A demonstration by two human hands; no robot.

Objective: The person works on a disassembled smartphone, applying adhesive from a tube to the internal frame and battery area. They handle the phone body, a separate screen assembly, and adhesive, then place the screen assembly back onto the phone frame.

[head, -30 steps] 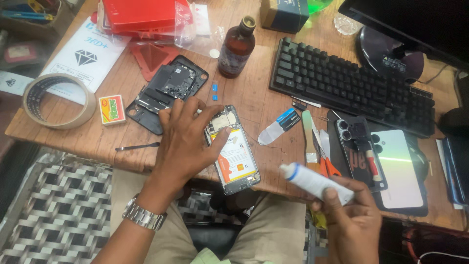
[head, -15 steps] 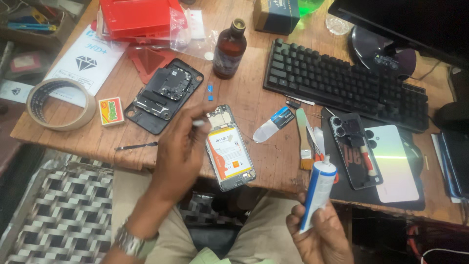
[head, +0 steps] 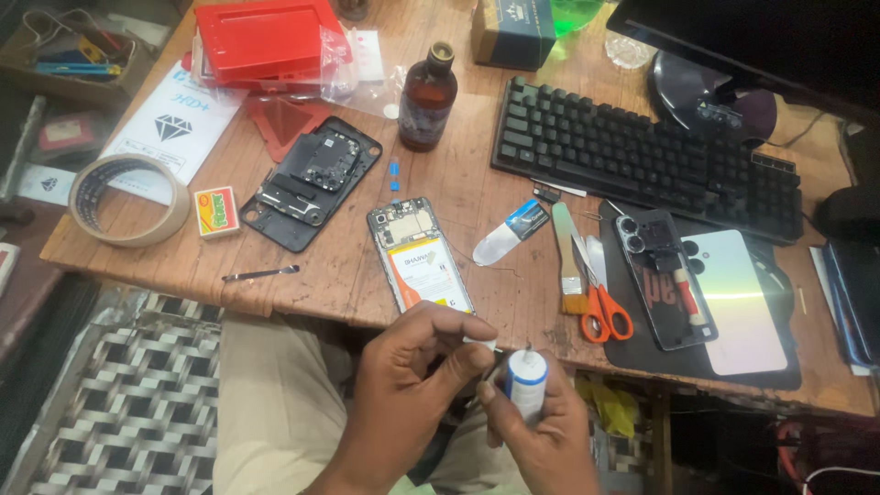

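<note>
My right hand (head: 541,435) grips a white tube with a blue band (head: 527,380), held upright below the table edge. My left hand (head: 412,385) pinches the tube's small white cap (head: 484,345) at its tip. Just beyond my hands an opened phone (head: 419,254) lies back-up on the wooden table (head: 477,174), its battery and circuit board exposed.
A second opened phone chassis (head: 312,179), brown bottle (head: 427,97), black keyboard (head: 642,156), small brush (head: 568,257), orange-handled scissors (head: 600,298), flat squeezed tube (head: 509,234), tape roll (head: 128,197), red box (head: 266,37), metal tweezers (head: 261,273) and a phone back cover on a black mat (head: 706,293).
My left hand left the opened phone and came down to the tube's tip. My right hand brought the tube toward the middle and upright.
</note>
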